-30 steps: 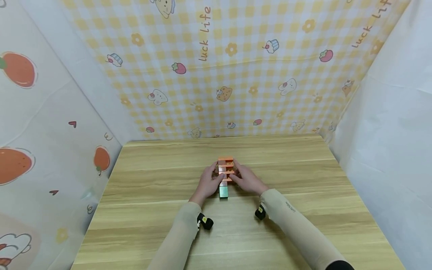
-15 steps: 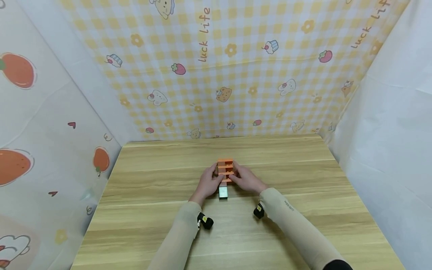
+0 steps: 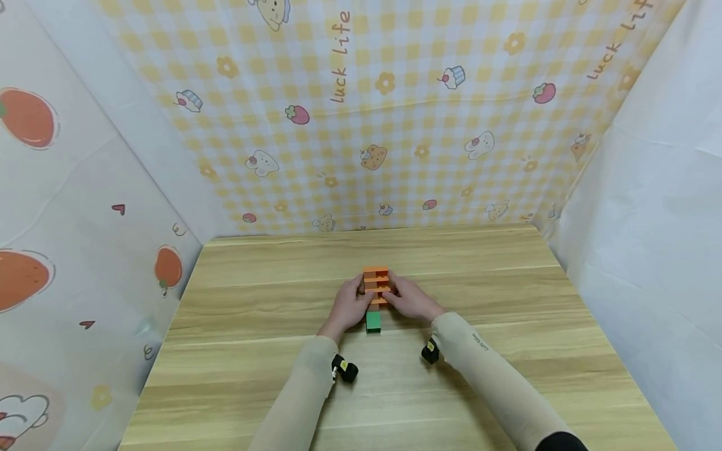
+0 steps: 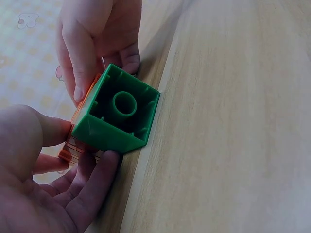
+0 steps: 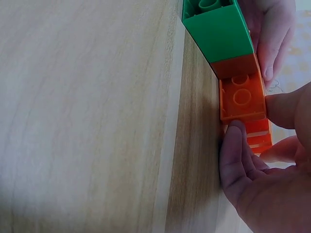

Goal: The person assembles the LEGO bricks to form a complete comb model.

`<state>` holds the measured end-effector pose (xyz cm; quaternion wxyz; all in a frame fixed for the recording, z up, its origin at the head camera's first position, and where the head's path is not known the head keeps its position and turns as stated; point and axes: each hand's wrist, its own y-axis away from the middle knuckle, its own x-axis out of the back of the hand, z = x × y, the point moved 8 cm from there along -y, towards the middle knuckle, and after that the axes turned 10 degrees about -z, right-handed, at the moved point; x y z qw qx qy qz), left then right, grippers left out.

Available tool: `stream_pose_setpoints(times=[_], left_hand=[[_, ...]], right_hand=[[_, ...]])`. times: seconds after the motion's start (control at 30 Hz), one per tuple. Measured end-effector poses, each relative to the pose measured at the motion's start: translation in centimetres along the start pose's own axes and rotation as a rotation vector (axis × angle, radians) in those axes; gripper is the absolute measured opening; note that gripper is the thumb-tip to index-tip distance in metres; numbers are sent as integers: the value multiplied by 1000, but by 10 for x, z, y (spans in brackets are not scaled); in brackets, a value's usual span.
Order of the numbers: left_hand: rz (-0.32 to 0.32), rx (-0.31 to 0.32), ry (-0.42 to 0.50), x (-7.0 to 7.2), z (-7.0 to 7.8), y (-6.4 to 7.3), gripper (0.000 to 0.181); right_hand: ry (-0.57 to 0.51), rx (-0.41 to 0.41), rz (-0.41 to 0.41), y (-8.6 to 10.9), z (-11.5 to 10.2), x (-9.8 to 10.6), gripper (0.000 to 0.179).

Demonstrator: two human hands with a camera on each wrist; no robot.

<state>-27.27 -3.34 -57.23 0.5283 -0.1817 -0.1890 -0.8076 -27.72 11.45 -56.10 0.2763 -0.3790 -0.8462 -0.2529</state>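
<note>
A row of joined orange toy building bricks [image 3: 376, 274] lies on its side on the table, stepped so that gaps show between layers on the right. At its near end sits a green building brick [image 3: 373, 322], whose hollow underside with a round tube faces the left wrist camera. My left hand [image 3: 348, 307] grips the left side of the stack, thumb and fingers close behind the green brick. From the right, my right hand [image 3: 414, 299] pinches the jutting orange bricks; the right wrist view shows an orange brick's hollow underside [image 5: 242, 97] between thumb and fingers.
The wood-grain table [image 3: 254, 401] stretches around the stack. A checked cloth [image 3: 372, 113] hangs behind its far edge, with white cloths at both sides. Small black cameras [image 3: 346, 371] are strapped at the wrists.
The stack has shifted very slightly toward me and tilted a little; the green brick's top face has lost its pale glare. Both hands keep their hold and hardly move.
</note>
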Motion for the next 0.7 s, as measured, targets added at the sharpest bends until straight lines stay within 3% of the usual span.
stream_pose_setpoints(times=[0.23, 0.5, 0.7], left_hand=[[-3, 5, -9, 0, 1, -2, 57], [-3, 39, -10, -1, -1, -2, 58], [16, 82, 43, 5, -6, 4, 73]], right_hand=[[-13, 12, 8, -2, 0, 0, 58], [-41, -36, 0, 0, 3, 1, 66], [-76, -100, 21, 7, 8, 4, 70]])
